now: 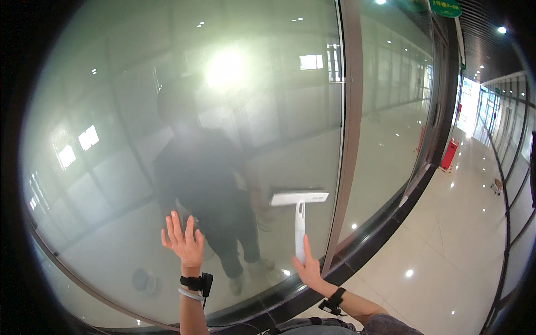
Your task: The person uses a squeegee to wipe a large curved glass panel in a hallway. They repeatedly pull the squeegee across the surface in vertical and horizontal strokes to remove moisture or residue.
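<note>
My right hand (309,268) is wrapped around the white handle of a window squeegee (300,234). The squeegee's wide white head (300,198) is at the lower right of a large glass panel (125,201), near its brown frame; whether the blade touches the glass cannot be told. My left hand (184,243) is raised before the same panel with its fingers spread and nothing in it. Contact between its fingers and the glass is unclear. A dark reflection of a person shows in the panel between both hands.
A brown vertical frame post (351,104) divides the panel from more glass on the right. Along the bottom runs a dark sill (268,301). A glossy tiled corridor floor (418,243) lies to the right, with a red box-like object (450,154) and a small wheeled stool (497,186).
</note>
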### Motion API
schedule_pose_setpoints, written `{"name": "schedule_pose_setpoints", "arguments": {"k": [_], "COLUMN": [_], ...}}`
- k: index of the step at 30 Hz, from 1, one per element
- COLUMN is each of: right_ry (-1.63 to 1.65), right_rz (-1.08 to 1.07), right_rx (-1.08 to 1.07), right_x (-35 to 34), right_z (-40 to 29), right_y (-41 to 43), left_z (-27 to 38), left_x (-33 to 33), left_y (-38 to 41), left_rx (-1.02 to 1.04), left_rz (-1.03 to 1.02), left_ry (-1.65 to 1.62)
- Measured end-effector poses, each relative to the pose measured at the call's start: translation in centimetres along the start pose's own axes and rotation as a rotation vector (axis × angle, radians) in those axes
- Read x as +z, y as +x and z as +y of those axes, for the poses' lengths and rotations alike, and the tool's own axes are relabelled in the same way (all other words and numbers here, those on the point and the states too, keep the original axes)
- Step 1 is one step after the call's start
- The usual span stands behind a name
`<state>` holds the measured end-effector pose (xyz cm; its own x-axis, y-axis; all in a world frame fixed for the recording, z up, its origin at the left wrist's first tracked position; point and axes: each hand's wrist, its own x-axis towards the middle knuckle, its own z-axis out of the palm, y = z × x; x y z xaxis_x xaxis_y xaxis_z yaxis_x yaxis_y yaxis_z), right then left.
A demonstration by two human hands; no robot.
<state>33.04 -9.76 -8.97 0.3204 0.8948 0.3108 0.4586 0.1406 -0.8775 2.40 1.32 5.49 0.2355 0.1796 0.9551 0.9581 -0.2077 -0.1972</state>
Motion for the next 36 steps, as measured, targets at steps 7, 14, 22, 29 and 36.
{"name": "schedule_pose_setpoints", "arguments": {"k": [7,14,22,29,36], "right_ry": [-0.093,-0.156,-0.209,-0.255,-0.151], "right_rz": [0.376,0.407,0.229,0.473,0.283], "right_rx": [-0.484,-0.624,-0.53,-0.879,-0.715], "right_x": [-11.0,-13.7,-12.1,-22.9,-23.1], "right_z": [-8.0,-10.0,-3.6,-27.6,-35.0], "right_y": [13.8,17.4,12.2,28.3,28.1], "left_z": [0.0,0.3,0.4,0.0,-0.5], "left_x": [0.5,0.8,0.7,0.9,0.8], "left_y": [-0.7,-0.7,-0.8,-1.0,-1.6], "left_rx": [0.027,0.052,0.022,0.028,0.03], "left_rz": [0.031,0.024,0.016,0.038,-0.01], "left_ry": [0.082,0.123,0.086,0.071,0.076]}}
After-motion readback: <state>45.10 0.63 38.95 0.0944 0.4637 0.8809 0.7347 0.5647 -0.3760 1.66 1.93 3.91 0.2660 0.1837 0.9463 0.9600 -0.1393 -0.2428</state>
